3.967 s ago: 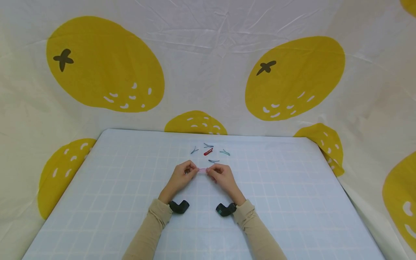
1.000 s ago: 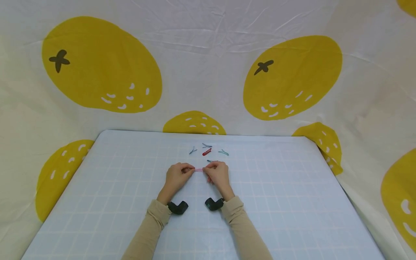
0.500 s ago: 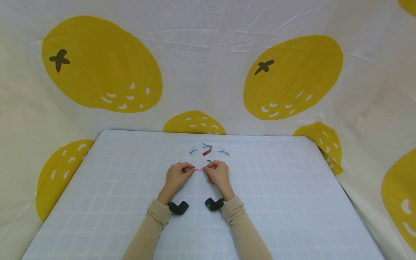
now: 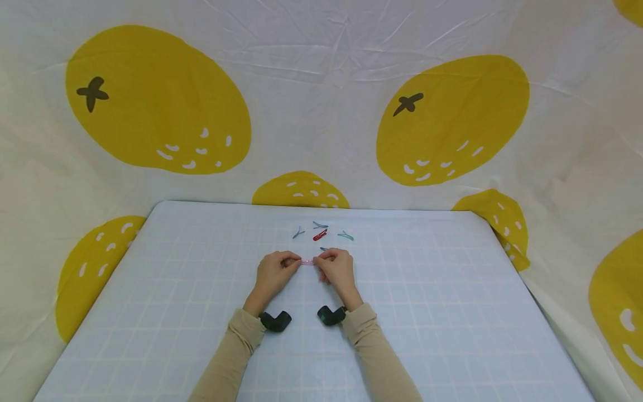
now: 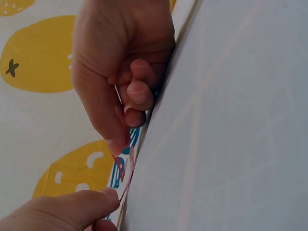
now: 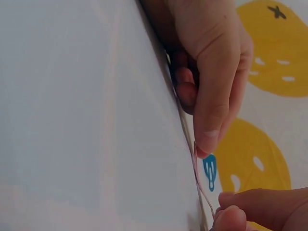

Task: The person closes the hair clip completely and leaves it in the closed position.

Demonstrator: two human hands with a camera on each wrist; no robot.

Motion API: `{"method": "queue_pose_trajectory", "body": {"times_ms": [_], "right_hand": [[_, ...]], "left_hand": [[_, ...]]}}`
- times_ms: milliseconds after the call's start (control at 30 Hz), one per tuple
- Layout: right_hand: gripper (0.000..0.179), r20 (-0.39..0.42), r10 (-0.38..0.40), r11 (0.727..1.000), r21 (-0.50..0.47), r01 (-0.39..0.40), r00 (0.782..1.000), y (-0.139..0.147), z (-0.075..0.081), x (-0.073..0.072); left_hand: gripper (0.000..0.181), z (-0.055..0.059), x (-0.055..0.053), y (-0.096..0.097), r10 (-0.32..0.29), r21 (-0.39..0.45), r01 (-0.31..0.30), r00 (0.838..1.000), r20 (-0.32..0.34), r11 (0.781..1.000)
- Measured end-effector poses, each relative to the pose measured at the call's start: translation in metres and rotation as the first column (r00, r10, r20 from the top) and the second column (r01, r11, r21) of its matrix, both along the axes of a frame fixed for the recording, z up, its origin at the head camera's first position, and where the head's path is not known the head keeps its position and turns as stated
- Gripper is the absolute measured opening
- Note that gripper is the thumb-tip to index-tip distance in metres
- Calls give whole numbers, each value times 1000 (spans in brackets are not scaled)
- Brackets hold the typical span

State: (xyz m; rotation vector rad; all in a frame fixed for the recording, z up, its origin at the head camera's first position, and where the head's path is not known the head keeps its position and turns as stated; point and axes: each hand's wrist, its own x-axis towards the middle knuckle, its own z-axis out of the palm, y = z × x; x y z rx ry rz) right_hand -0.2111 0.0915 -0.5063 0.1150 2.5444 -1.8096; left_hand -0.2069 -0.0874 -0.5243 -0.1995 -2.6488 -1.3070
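Pink hair clip (image 4: 308, 262) is pinched at one end by the left hand (image 4: 273, 271) and at the other by the right hand (image 4: 339, 270), held over the table (image 4: 166, 312) about midway between its side edges. Toward the far edge, a red clip (image 4: 320, 235) is surrounded by four bluish clips (image 4: 346, 236), one partly hidden by the right hand.

- The left arm (image 4: 226, 352) and right arm (image 4: 379, 352) stretch forward, slanting in toward each other, tan sleeves (image 4: 248, 324) folded back short of the hands.
- The left hand (image 4: 273, 273) is pinching, thumb to fingertip, its other fingers curled in.
- The right hand (image 4: 340, 272) pinches too, its spare fingers tucked under.
- Their fingertips face each other, near but apart.
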Motion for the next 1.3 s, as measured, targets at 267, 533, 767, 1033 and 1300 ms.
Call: {"method": "queue_pose_trajectory", "body": {"times_ms": [267, 533, 767, 1033, 1300], "right_hand": [[14, -6, -3, 1000, -3, 3, 1000, 2, 6, 0], [22, -44, -29, 999, -22, 28, 999, 11, 14, -4], [21, -126, -67, 997, -51, 61, 990, 23, 18, -9], [18, -225, -131, 989, -92, 113, 965, 36, 19, -15], [12, -241, -153, 988, -52, 145, 958, 46, 16, -20]], "left_hand": [[9, -1, -1, 1, 32, 68, -35, 999, 43, 997], [10, 8, -2, 1, 49, 182, -66, 994, 98, 981], [12, 20, -5, 5, -2, 220, -34, 987, 161, 975], [13, 32, -10, 17, -17, 200, -23, 981, 195, 980], [9, 36, -16, 35, -29, 147, 11, 992, 120, 989]]}}
